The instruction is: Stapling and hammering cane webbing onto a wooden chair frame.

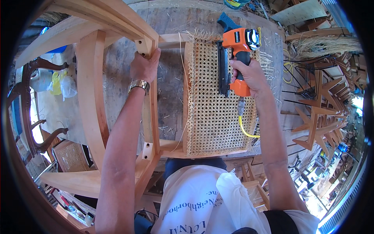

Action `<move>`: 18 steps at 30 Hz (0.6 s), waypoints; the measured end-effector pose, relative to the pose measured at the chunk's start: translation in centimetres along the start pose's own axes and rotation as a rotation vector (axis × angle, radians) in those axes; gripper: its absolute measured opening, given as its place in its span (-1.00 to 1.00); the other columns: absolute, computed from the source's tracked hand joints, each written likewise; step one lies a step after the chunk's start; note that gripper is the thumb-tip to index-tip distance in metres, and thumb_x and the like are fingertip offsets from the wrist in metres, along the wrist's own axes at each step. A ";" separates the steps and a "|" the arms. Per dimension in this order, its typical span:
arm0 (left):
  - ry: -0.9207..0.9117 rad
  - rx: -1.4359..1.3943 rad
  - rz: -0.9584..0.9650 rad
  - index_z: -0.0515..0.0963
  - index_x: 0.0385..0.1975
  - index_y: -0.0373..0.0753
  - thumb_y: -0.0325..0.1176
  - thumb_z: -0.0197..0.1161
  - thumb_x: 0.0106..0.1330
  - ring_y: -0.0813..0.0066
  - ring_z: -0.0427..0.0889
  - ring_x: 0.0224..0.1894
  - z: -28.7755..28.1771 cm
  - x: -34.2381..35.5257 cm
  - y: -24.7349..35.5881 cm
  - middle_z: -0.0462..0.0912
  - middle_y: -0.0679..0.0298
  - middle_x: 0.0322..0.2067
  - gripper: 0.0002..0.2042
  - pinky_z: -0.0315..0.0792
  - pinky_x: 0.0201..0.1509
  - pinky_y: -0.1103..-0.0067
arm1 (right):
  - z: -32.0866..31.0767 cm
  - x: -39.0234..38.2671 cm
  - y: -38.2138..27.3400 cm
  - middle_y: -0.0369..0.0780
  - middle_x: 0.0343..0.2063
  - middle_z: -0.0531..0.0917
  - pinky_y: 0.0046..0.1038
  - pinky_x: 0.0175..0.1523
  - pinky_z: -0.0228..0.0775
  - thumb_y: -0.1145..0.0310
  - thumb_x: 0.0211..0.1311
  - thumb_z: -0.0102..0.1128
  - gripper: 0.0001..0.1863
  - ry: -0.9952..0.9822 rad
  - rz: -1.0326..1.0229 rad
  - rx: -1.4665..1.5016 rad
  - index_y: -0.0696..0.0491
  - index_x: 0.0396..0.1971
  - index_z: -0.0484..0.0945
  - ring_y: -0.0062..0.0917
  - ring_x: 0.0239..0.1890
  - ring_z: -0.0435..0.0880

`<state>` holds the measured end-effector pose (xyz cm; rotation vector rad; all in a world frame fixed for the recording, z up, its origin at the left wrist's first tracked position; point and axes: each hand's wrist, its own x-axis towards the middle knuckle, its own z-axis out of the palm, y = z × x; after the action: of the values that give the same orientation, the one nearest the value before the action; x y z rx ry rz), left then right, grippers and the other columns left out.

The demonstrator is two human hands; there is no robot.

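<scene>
My left hand [144,69], with a metal watch on its wrist, is closed round a rail of a bare wooden chair frame [93,85], which lies on its side. My right hand [251,77] grips the black handle of an orange and black pneumatic staple gun [242,39]. A yellow air hose [242,124] runs from the fitting at its base. Under the staple gun, a woven cane panel [210,117] with frayed edges covers part of the frame. One loose cane strand [182,58] curves beside the panel's left edge. Whether the gun's nose touches the cane I cannot tell.
Cane scraps litter the worn wooden table [171,19]. A blue-green piece [228,22] lies beyond the staple gun. At the right are stacked wooden parts [319,121] and a bundle of cane strands [327,47]. A dark carved chair frame [29,89] stands at the left.
</scene>
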<state>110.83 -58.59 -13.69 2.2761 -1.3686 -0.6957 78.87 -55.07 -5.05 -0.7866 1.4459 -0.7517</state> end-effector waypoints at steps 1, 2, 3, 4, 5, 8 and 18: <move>0.003 0.002 0.005 0.50 -0.02 -0.35 0.31 0.26 0.09 -0.08 0.67 -0.06 0.0 0.0 0.0 0.69 -0.10 -0.15 -0.24 0.54 0.01 0.21 | 0.0 0.0 0.1 -0.33 -0.61 0.53 -0.50 -0.44 0.48 0.36 0.15 0.30 -0.78 0.004 -0.003 0.005 0.14 -0.29 0.53 -0.62 -0.62 0.56; 0.006 0.005 0.010 0.50 -0.03 -0.35 0.31 0.27 0.09 -0.08 0.67 -0.06 0.0 -0.1 0.0 0.69 -0.10 -0.15 -0.25 0.54 0.01 0.21 | 0.0 0.1 0.2 -0.33 -0.61 0.53 -0.50 -0.44 0.48 0.36 0.15 0.30 -0.78 0.003 -0.002 0.005 0.14 -0.29 0.53 -0.62 -0.62 0.56; 0.005 0.005 0.009 0.50 -0.03 -0.35 0.31 0.27 0.09 -0.08 0.67 -0.06 0.0 -0.1 0.0 0.69 -0.10 -0.15 -0.25 0.54 0.01 0.21 | 0.0 0.2 0.3 -0.32 -0.61 0.54 -0.50 -0.45 0.48 0.36 0.15 0.30 -0.78 0.007 0.002 0.009 0.14 -0.28 0.53 -0.61 -0.62 0.56; 0.001 -0.001 0.008 0.50 -0.03 -0.35 0.31 0.27 0.09 -0.08 0.67 -0.06 -0.1 -0.2 0.1 0.69 -0.10 -0.16 -0.25 0.54 0.01 0.21 | 0.0 0.2 0.4 -0.32 -0.61 0.54 -0.50 -0.46 0.47 0.35 0.15 0.30 -0.78 0.010 0.007 0.013 0.14 -0.27 0.53 -0.61 -0.62 0.56; -0.002 -0.007 0.007 0.50 -0.04 -0.35 0.31 0.26 0.10 -0.08 0.67 -0.07 -0.1 -0.1 0.0 0.69 -0.09 -0.16 -0.25 0.54 0.00 0.20 | 0.0 0.1 0.3 -0.32 -0.61 0.54 -0.50 -0.46 0.47 0.35 0.15 0.30 -0.78 0.009 0.007 0.012 0.14 -0.27 0.53 -0.61 -0.62 0.56; 0.009 -0.005 0.004 0.51 -0.04 -0.35 0.30 0.27 0.10 -0.08 0.67 -0.07 0.0 -0.2 0.2 0.69 -0.09 -0.17 -0.26 0.54 0.00 0.20 | -0.7 -1.4 -0.1 -0.31 -0.61 0.54 -0.50 -0.46 0.47 0.35 0.16 0.31 -0.76 0.030 -0.009 0.014 0.14 -0.26 0.51 -0.60 -0.63 0.56; 0.067 -0.096 0.087 0.58 -0.16 -0.38 0.20 0.34 0.11 -0.08 0.67 -0.09 0.0 -0.3 0.2 0.70 -0.10 -0.20 -0.35 0.53 -0.03 0.24 | -7.6 -8.4 -1.3 -0.30 -0.64 0.53 -0.52 -0.45 0.43 0.35 0.18 0.30 -0.75 0.209 -0.019 0.027 0.15 -0.22 0.49 -0.58 -0.64 0.56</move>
<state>110.58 -58.45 -13.51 2.1326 -1.3640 -0.6369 71.33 -48.83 0.86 -0.7179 1.6136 -0.8866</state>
